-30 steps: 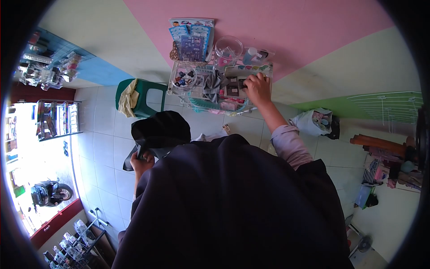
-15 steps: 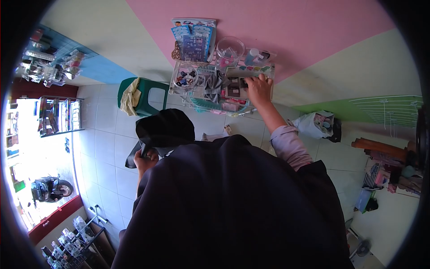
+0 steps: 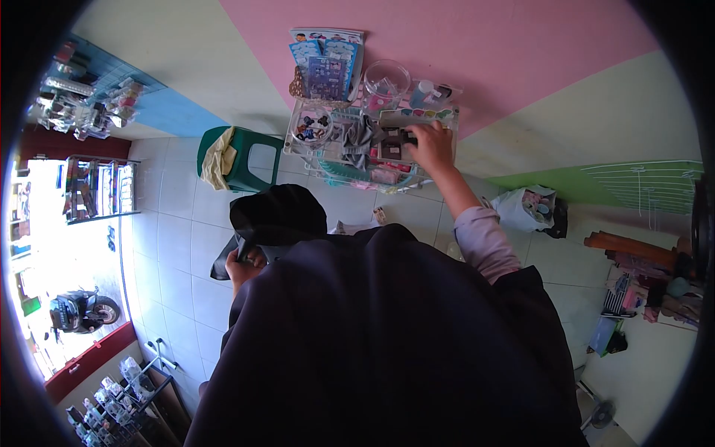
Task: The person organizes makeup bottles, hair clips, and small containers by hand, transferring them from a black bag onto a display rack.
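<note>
My left hand [image 3: 246,266] is closed on a piece of black cloth [image 3: 277,212], low at the left of my dark clothing. The cloth hangs in folds; its full shape cannot be made out. My right hand [image 3: 433,145] reaches into a pale open box [image 3: 417,117] on a white wire rack [image 3: 298,149]. Its fingers are bent down among small dark boxes [image 3: 391,150], near the box's right side. What lies between the fingertips is hidden. Left of the box, a bunched grey cloth [image 3: 359,141] lies beside a round clear tub [image 3: 311,128] of small items.
A green stool [image 3: 253,167] with a cream cloth [image 3: 218,160] stands left of the rack. Another clear tub [image 3: 386,83] and upright sticker sheets [image 3: 326,71] are at the rack's back. A full white bag [image 3: 525,206] sits on the tiled floor at right.
My right hand has shifted slightly and its fingers have turned a little within the box, showing more of the small dark boxes. My left hand still holds the black cloth.
</note>
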Demonstrator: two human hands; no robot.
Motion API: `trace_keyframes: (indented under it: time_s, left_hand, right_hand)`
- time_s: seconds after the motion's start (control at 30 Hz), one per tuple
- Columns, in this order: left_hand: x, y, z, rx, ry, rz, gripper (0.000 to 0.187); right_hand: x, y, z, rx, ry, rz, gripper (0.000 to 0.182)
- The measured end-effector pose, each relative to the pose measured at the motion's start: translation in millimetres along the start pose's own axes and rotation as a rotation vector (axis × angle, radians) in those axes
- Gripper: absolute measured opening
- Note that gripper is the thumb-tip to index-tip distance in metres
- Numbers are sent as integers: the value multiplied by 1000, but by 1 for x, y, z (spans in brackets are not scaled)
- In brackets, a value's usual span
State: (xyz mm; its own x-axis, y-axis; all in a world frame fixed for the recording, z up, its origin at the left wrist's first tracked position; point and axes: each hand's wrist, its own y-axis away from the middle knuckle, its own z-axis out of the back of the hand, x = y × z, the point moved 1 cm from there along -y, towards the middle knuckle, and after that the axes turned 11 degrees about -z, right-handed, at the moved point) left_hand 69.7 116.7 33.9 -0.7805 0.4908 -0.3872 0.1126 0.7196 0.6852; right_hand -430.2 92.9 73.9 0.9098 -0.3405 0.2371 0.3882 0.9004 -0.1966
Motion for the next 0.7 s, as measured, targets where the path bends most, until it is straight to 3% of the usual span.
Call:
trace_keyframes:
  time_s: [0.03,0.13,0.23,0.27,0.33,0.43,0.6,0.67,0.7]
  left_hand:
    - [-2,0,0,13,0,0,34]
    - [-2,5,-6,-19,-33,-20,35]
    - [0,-1,-4,-63,-75,-46,34]
    - [1,-3,-4,-51,-109,-63,34]
    - [3,-6,-4,-27,-175,-100,34]
    - [2,-1,-21,-32,-60,5,33]
    - [7,-8,-18,12,-401,-170,32]
    - [6,-8,-21,17,-324,-111,32]
    - [4,-5,-27,-5,-233,-56,32]
  right_hand:
    - [-2,1,4,-51,-54,15,35]
    - [-41,2,2,-332,-228,-242,33]
    - [-73,9,3,75,-333,-514,27]
    - [-73,11,2,110,-404,-492,32]
    - [-74,14,1,126,-410,-516,34]
    - [-82,20,-10,146,-485,-608,35]
    - [-80,28,-8,204,-611,-732,31]
    - [-77,28,-2,220,-668,-827,28]
    - [-80,27,-4,144,-571,-755,27]
